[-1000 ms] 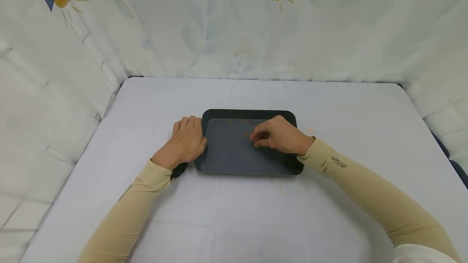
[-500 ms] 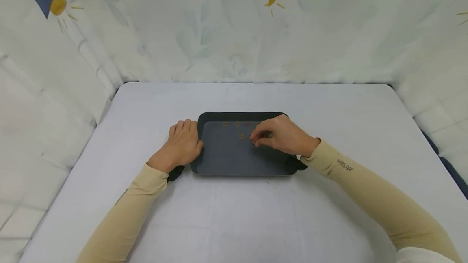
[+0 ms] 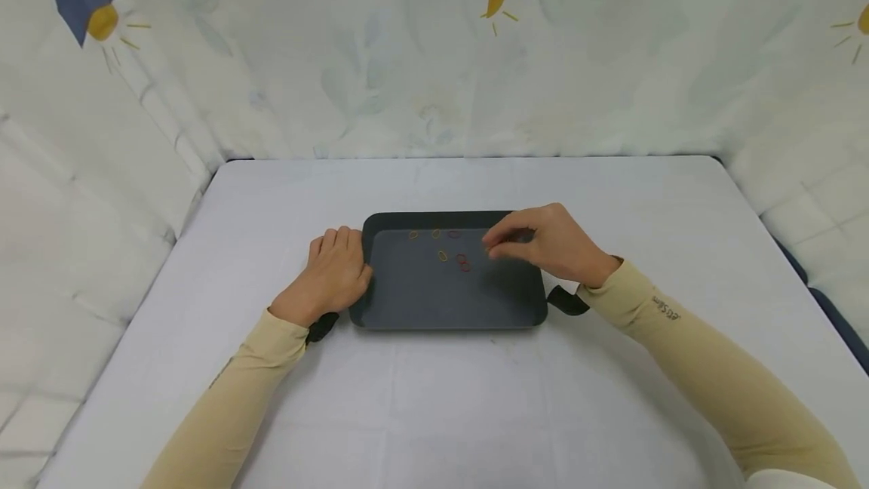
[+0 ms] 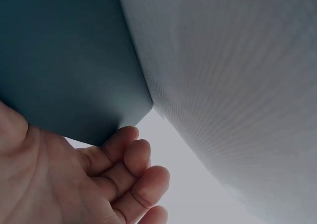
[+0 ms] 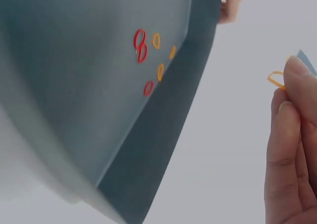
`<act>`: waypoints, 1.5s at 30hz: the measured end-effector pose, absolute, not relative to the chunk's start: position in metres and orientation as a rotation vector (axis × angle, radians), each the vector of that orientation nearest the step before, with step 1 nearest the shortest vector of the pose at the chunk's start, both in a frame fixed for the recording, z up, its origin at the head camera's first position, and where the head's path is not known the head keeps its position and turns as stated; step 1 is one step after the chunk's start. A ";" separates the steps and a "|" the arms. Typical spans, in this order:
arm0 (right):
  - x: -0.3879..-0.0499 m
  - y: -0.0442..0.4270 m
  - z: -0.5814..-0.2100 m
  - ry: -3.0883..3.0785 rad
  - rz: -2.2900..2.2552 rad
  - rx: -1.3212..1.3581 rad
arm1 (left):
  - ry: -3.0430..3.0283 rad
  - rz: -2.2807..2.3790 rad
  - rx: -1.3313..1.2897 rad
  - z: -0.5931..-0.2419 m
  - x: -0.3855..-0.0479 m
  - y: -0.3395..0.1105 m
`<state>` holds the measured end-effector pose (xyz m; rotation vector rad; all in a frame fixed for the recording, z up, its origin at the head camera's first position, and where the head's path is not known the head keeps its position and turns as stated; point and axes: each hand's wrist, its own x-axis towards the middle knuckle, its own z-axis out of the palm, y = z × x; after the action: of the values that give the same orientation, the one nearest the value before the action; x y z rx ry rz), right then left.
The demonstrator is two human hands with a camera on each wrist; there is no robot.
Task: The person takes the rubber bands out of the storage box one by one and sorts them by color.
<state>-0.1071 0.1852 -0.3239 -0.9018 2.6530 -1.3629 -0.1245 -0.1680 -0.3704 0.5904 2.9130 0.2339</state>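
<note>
A dark grey tray (image 3: 400, 300) lies on the table, held at its left side by my left hand (image 3: 333, 274), thumb over the rim. In the left wrist view, the fingers of that hand (image 4: 114, 177) curl at the tray's outer corner (image 4: 74, 85). Over the tray's right part is my right hand (image 3: 553, 247). The right wrist view shows this hand (image 5: 292, 140) pinching a yellow rubber band (image 5: 273, 79) between thumb and fingertips. Inside the tray lie several small bands: yellow ones, a single red band (image 5: 148, 88), and two overlapping red bands (image 5: 140, 45).
A white cloth covers the table (image 3: 434, 398) around the tray. Patterned curtains (image 3: 407, 59) hang behind and at the sides. Black straps (image 3: 567, 300) sit at the wrists.
My right hand has shifted right and slightly up from the tray's middle. Two red bands show where its fingertips were. The left hand keeps its hold. The head view has tilted slightly.
</note>
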 end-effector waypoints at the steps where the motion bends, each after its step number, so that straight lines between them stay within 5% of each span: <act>1: -0.107 0.188 -0.324 2.649 -1.392 -0.869 | 2.914 0.231 0.590 -0.370 -0.124 -0.168; 18: -0.105 0.229 -0.327 2.600 -1.741 -0.366 | 2.931 0.222 0.602 -0.370 -0.124 -0.168; 45: -0.120 0.268 -0.360 2.547 -1.932 -0.131 | 2.904 0.201 0.599 -0.367 -0.127 -0.167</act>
<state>-0.1197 0.2685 -0.3604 -0.1307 2.5471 -1.9319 -0.1270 -0.1666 -0.3671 0.5989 2.9044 0.2012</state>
